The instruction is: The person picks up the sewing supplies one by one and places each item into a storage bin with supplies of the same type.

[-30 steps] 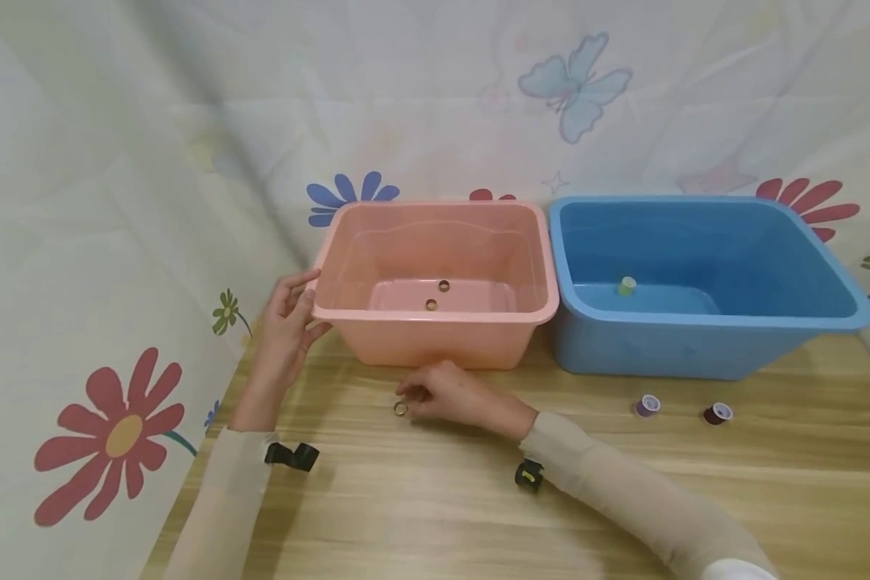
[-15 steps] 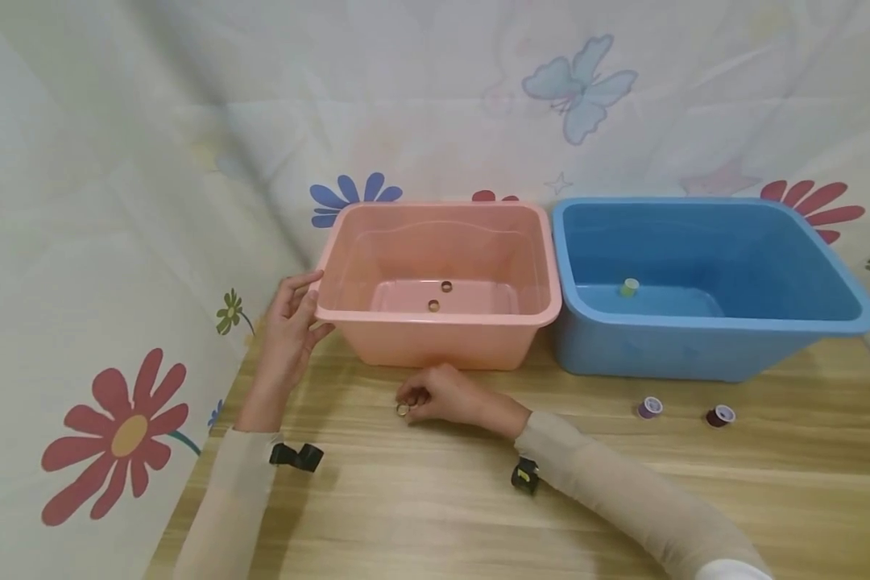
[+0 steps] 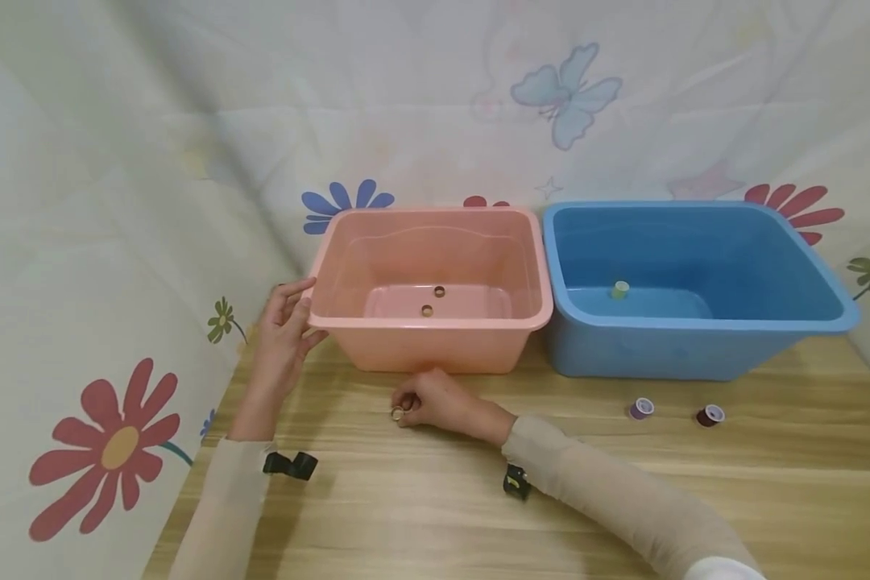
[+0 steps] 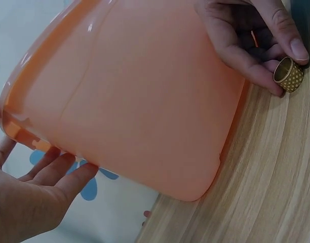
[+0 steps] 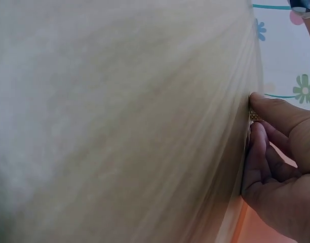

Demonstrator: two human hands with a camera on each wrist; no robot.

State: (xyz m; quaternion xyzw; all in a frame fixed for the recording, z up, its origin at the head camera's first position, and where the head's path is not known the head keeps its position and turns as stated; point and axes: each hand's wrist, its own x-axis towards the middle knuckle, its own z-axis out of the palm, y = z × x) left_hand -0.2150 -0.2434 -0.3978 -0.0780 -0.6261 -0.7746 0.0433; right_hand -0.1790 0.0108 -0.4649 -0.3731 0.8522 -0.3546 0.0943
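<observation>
In the head view my right hand (image 3: 442,405) is low over the table before the pink bin (image 3: 428,348). Thumb and forefinger pinch a gold dimpled thimble (image 4: 288,75) just above or on the wood; I cannot tell which. From the right wrist only a sliver of that thimble (image 5: 255,115) shows between the fingertips. My left hand (image 3: 279,342) rests at the bin's left rim, its fairly straight fingers touching the rim and the wall beneath it. Two more gold thimbles, a nearer one (image 3: 427,311) and a farther one (image 3: 439,292), lie inside the pink bin.
A blue bin (image 3: 645,352) stands close beside the pink one, with a small light-green thread spool (image 3: 619,290) inside. On the wooden table (image 3: 420,507) in front lie a purple spool (image 3: 641,408) and a dark maroon spool (image 3: 710,416). A patterned curtain (image 3: 406,97) hangs behind.
My right thumb and forefinger have come together on the thimble, which has hardly moved. The left hand stays at the pink bin's rim. The head view has shifted slightly.
</observation>
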